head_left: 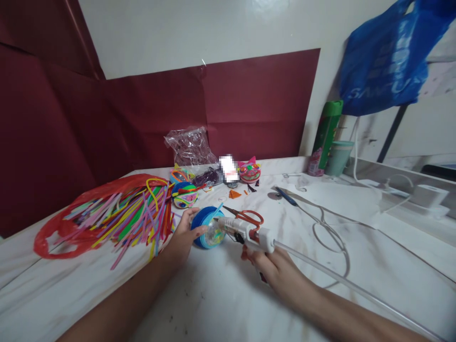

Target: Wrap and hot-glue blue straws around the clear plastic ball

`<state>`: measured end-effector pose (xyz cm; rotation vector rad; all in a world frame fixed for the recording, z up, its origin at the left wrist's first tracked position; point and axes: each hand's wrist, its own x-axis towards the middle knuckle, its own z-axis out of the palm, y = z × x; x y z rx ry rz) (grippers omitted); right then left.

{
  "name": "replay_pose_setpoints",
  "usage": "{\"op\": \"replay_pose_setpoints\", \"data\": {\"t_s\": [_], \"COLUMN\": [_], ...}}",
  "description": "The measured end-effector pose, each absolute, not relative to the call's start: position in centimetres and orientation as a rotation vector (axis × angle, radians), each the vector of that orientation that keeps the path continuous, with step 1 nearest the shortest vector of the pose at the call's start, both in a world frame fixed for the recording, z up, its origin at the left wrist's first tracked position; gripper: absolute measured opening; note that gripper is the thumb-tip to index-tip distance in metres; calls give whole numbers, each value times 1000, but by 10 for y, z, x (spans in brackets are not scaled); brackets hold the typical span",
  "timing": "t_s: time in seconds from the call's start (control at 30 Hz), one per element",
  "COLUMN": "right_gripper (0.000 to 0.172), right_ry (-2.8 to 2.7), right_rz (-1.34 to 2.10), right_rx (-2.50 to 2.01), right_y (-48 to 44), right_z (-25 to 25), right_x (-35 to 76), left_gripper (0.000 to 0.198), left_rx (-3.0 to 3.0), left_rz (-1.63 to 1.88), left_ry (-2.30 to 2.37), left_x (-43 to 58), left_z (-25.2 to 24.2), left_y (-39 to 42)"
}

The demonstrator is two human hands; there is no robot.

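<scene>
My left hand (185,232) grips a round, clear plastic ball (214,233) from its left side. Blue pipe cleaners (200,223) are wound around the ball, dark blue on the left and lighter blue toward the clear part, where one light blue end sticks up. In my right hand (265,261) is a white hot glue gun (245,231), its nozzle at the clear part of the ball; whether it touches I cannot tell. A long glue stick (320,270) runs out of its back. Red-handled scissors (249,217) lie just behind the gun.
Colourful pipe cleaners (131,218) spill from a red plastic bag (53,237) at left. Decorated balls (184,195), a cat-eared one (250,171) and clear wrap (190,147) sit behind. At right are a blue-handled tool (286,196), cable (342,247), green can (326,135) and cup (338,159).
</scene>
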<state>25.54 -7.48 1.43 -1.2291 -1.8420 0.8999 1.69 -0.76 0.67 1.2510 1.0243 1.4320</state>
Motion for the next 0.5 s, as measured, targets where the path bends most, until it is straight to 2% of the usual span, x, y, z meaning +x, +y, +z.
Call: {"op": "replay_pose_setpoints", "data": {"t_s": [0.5], "right_gripper": [34], "right_ry": [-1858], "right_rz": [886], "right_rx": [-1219], "right_y": [-74], "right_z": [13], "right_x": [253], "left_gripper": [53], "left_rx": [1248], "left_rz": [1425], "left_ry": [1042], "left_x": [17], "left_z": [6], "left_y": [-8]}}
